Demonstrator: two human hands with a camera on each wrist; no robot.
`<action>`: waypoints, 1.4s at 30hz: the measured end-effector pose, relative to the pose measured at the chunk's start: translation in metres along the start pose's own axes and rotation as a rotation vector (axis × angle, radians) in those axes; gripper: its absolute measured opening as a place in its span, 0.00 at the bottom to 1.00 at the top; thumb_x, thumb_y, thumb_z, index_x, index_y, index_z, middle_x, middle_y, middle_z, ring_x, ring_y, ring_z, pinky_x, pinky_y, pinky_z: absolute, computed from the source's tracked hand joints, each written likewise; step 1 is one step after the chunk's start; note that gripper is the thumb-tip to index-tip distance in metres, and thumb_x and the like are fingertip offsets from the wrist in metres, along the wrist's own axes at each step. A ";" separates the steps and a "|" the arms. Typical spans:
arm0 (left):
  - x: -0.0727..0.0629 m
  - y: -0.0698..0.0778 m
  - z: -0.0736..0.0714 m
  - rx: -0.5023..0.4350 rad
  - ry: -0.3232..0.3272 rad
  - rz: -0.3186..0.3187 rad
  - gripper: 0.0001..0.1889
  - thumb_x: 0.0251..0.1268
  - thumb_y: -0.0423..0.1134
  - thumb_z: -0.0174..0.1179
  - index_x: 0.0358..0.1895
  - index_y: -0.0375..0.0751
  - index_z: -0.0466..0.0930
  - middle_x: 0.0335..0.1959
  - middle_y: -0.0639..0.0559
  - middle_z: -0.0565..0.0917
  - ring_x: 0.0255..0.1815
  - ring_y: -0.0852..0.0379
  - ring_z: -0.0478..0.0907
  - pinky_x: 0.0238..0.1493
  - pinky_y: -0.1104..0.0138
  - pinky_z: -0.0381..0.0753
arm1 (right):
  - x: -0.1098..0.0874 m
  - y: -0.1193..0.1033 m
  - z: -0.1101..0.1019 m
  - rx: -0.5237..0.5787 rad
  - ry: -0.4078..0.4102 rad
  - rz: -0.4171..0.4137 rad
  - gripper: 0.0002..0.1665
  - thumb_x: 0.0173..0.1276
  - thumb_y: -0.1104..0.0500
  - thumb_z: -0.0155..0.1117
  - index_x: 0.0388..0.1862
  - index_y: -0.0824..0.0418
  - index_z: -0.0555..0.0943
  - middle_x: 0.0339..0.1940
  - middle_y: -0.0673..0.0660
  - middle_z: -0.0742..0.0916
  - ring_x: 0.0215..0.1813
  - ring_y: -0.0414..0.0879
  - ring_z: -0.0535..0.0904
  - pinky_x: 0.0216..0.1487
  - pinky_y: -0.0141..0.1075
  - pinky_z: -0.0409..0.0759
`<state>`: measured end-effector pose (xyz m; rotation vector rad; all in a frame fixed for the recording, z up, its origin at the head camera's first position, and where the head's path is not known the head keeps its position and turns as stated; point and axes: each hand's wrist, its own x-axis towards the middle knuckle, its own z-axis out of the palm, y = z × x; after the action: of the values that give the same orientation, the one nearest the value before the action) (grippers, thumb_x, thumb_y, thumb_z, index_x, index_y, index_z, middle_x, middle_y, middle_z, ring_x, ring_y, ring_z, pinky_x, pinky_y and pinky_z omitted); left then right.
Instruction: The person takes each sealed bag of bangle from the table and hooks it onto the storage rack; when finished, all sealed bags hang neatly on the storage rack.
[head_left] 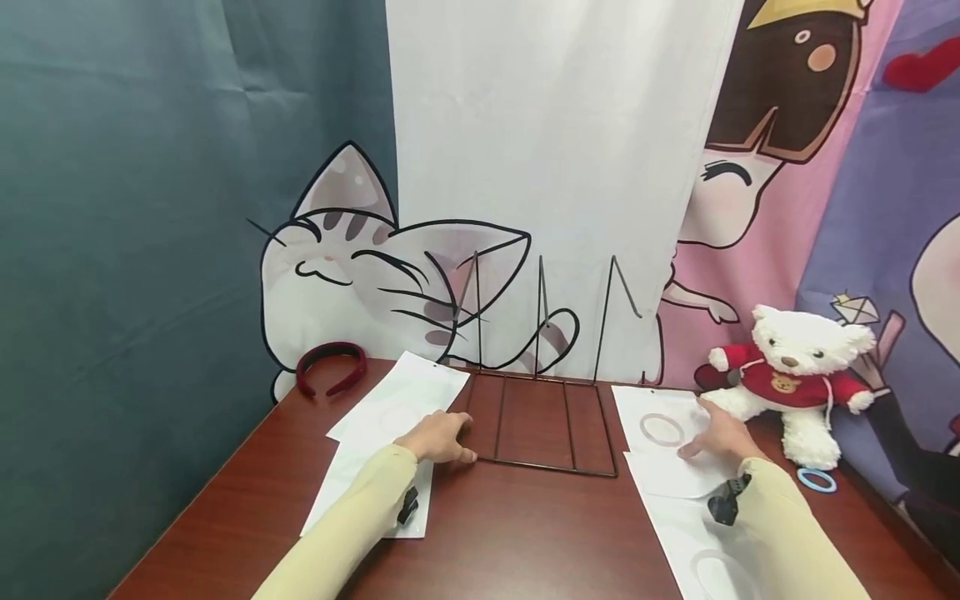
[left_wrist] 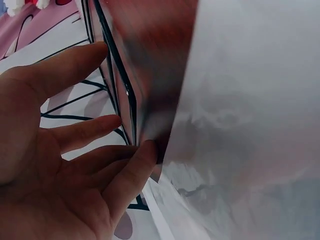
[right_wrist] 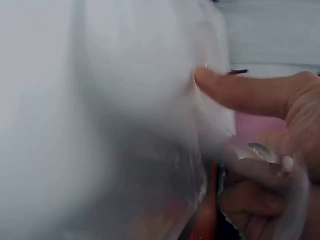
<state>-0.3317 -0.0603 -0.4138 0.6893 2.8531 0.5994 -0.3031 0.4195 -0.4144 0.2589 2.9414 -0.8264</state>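
Note:
My left hand (head_left: 441, 437) is spread beside the left edge of a dark wire rack (head_left: 498, 462); its fingers hold nothing. In the left wrist view its fingertips lie by the rack's wire and the edge of a white sheet (left_wrist: 240, 100). My right hand (head_left: 723, 440) is on a white card in a clear bag (head_left: 630, 404), which shows a pale ring (head_left: 662, 430). In the right wrist view the thumb presses the bag while curled fingers sit behind clear film, so it appears gripped by its edge. Blur hides the exact contact.
Two white sheets (head_left: 375, 492) overlap on the left, near a dark red headband (head_left: 352, 379). Another white sheet with a pale ring (head_left: 675, 542) lies below the right hand. A white teddy bear (head_left: 806, 350) sits at right, by a light blue ring (head_left: 817, 480). Curtains stand behind.

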 end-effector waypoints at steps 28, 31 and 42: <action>0.014 0.008 -0.003 0.180 0.014 -0.048 0.18 0.54 0.48 0.75 0.39 0.37 0.84 0.34 0.47 0.84 0.37 0.50 0.79 0.43 0.57 0.81 | -0.083 -0.041 -0.019 0.073 0.380 -0.532 0.53 0.50 0.69 0.78 0.75 0.46 0.70 0.73 0.44 0.76 0.66 0.14 0.59 0.56 0.11 0.57; 0.014 0.008 -0.001 0.180 0.014 -0.042 0.18 0.54 0.48 0.75 0.38 0.37 0.84 0.33 0.47 0.84 0.36 0.50 0.79 0.43 0.57 0.81 | -0.094 -0.051 -0.021 0.123 0.434 -0.616 0.53 0.48 0.74 0.76 0.74 0.49 0.71 0.68 0.26 0.72 0.65 0.10 0.58 0.58 0.07 0.54; 0.013 0.005 0.001 0.177 0.006 -0.015 0.19 0.53 0.49 0.76 0.36 0.36 0.84 0.33 0.45 0.84 0.36 0.51 0.79 0.43 0.59 0.81 | -0.137 -0.071 -0.028 0.250 0.496 -0.755 0.50 0.43 0.81 0.76 0.70 0.64 0.74 0.67 0.30 0.78 0.69 0.20 0.69 0.64 0.13 0.62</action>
<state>-0.3410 -0.0499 -0.4138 0.6919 2.9393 0.3502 -0.1821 0.3551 -0.3381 -0.8079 3.4028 -1.3774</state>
